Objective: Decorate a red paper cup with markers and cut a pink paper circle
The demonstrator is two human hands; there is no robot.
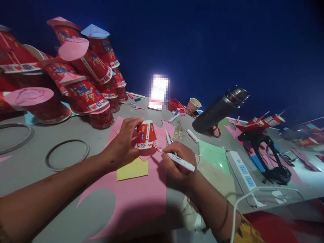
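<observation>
My left hand (128, 143) is closed around the side of a red patterned paper cup (150, 135), which is turned with its wider white rim downward. In my right hand (178, 158) is a white acrylic paint marker (182, 162), gripped like a pen. Its reddish tip meets the white band near the cup's lower right edge, where small red and blue motifs show. Below the cup lie a yellow paper (132, 169) and a large cut pink sheet (146, 195). A second white marker (167, 135) rests just behind my right hand.
Stacked red cups with paper cone tops (83, 94) fill the left. A lit phone (155, 92) stands at the back. Rightward are a dark thermos (219, 109), a green sheet (212, 153), a power strip (243, 175), black straps (268, 158) and a white cable (253, 190).
</observation>
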